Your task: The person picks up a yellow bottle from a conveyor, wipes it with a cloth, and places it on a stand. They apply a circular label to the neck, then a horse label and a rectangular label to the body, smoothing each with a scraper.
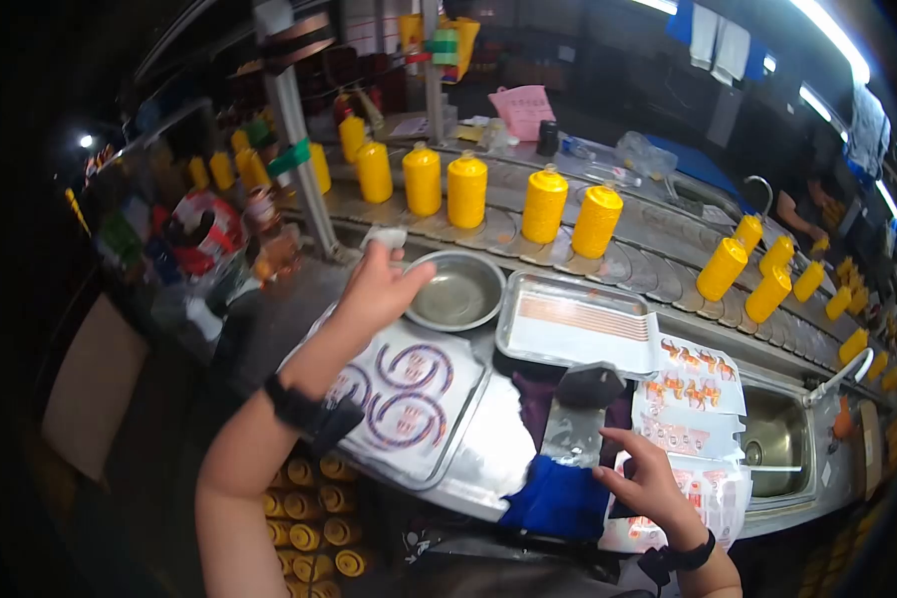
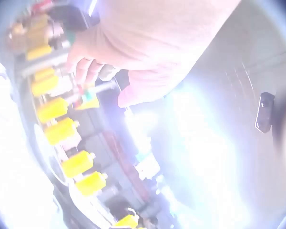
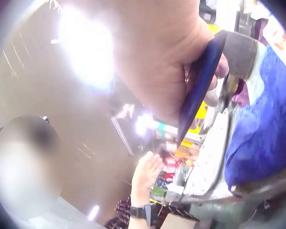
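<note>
Hovering by the metal bowl [image 1: 458, 297], the left hand [image 1: 377, 287] has thumb and fingers apart; over to the right, the right hand [image 1: 653, 480] is clamped on a dark blue flat tool [image 3: 200, 90], just beside the blue cloth [image 1: 556, 498]; spiral-printed sheet [image 1: 407, 394] nearer the person, yellow bottles [image 1: 466, 195] lined up beyond the bowl.

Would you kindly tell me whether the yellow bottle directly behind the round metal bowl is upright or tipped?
Upright: in the head view the yellow bottle stands with its neck uppermost.
</note>
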{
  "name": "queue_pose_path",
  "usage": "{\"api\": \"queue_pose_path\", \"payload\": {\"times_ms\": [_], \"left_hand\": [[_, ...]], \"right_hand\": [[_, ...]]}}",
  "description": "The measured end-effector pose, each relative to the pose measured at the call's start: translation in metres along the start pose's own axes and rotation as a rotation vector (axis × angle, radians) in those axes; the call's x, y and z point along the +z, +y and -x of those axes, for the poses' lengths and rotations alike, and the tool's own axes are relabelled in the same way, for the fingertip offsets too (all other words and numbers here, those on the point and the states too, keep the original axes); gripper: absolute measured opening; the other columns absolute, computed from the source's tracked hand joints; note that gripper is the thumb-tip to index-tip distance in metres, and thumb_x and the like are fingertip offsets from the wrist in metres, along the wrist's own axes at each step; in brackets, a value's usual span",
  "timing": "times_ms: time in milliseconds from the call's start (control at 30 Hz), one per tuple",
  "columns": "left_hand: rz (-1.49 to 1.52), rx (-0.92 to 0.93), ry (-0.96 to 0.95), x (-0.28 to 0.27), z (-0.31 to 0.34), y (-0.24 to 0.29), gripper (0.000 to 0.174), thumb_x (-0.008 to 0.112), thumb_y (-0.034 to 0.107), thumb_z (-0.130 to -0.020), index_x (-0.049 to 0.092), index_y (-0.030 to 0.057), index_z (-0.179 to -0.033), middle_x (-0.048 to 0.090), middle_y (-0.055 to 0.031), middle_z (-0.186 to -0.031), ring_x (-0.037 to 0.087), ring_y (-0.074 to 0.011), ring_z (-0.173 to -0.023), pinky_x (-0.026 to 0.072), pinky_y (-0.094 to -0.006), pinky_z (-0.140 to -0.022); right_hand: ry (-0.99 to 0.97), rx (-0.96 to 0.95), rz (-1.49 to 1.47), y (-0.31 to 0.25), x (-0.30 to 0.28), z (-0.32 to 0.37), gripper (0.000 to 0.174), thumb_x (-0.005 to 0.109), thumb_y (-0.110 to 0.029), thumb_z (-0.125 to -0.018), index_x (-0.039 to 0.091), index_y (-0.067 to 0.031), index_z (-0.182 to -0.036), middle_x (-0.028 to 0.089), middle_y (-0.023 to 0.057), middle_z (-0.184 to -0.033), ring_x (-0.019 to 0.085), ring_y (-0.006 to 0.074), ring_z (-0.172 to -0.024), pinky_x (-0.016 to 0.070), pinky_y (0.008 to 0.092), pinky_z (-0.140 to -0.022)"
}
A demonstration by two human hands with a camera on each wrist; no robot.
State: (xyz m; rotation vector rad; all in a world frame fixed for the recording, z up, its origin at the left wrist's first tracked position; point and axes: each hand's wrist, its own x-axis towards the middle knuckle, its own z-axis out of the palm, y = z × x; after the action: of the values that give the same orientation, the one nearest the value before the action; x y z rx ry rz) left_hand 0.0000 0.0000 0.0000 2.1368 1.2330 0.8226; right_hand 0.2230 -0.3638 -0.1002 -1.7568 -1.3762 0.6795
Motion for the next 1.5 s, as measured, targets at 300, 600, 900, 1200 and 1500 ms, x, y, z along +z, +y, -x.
{"api": "queue_pose_path", "payload": {"times_ms": [300, 600, 900, 1200, 1500], "left_hand": [[-0.100, -0.116, 0.332, 0.203, -0.250, 0.044, 0.079, 0.071, 0.052, -0.081, 0.046, -0.0028, -0.133, 0.051, -0.0336, -0.130, 0.052, -0.0480, -0.121, 0.0428, -0.0505, -0.103], [0.076, 0.065, 0.426, 0.317, -0.342, -0.027, 0.070, 0.066, 0.060, -0.082, 0.063, -0.0003, -0.118, 0.065, -0.0267, -0.117, 0.060, -0.0439, -0.112, 0.0458, -0.0453, -0.095], [0.458, 0.331, 0.260, 0.275, -0.246, 0.018, 0.038, 0.065, 0.033, -0.094, 0.063, 0.0028, -0.117, 0.067, -0.0095, -0.113, 0.062, -0.0208, -0.104, 0.0450, -0.0322, -0.092], [0.764, 0.103, -0.199, 0.121, 0.023, 0.122, 0.033, 0.066, 0.023, -0.096, 0.059, 0.0042, -0.122, 0.066, -0.0029, -0.109, 0.063, -0.0109, -0.099, 0.0482, -0.0260, -0.090], [0.693, -0.100, -0.213, 0.125, 0.186, 0.085, 0.030, 0.063, 0.013, -0.096, 0.058, 0.0016, -0.123, 0.063, -0.0059, -0.115, 0.061, -0.0123, -0.103, 0.0475, -0.0288, -0.094]], "right_hand": [[0.200, 0.311, -0.067, 0.060, -0.118, 0.014, 0.051, 0.077, -0.012, -0.078, 0.062, -0.0023, -0.126, 0.067, 0.0050, -0.096, 0.048, 0.0028, -0.059, 0.0392, 0.0189, -0.053], [0.279, 0.508, -0.033, 0.102, -0.142, 0.034, 0.051, 0.075, -0.022, -0.082, 0.061, -0.0051, -0.128, 0.067, 0.0114, -0.095, 0.053, 0.0135, -0.062, 0.0449, 0.0273, -0.058], [0.217, 0.344, -0.003, 0.090, -0.127, 0.045, 0.049, 0.072, -0.027, -0.085, 0.061, -0.0073, -0.129, 0.068, 0.0132, -0.098, 0.056, 0.0184, -0.061, 0.0470, 0.0306, -0.059], [0.004, 0.183, -0.104, 0.052, -0.090, 0.043, 0.044, 0.073, -0.019, -0.084, 0.062, -0.0064, -0.125, 0.068, 0.0095, -0.095, 0.057, 0.0161, -0.067, 0.0471, 0.0292, -0.063], [-0.156, -0.205, -0.087, 0.026, -0.036, 0.027, 0.049, 0.070, -0.026, -0.089, 0.055, -0.0101, -0.133, 0.065, 0.0135, -0.106, 0.064, 0.0307, -0.097, 0.0517, 0.0385, -0.080]]}}
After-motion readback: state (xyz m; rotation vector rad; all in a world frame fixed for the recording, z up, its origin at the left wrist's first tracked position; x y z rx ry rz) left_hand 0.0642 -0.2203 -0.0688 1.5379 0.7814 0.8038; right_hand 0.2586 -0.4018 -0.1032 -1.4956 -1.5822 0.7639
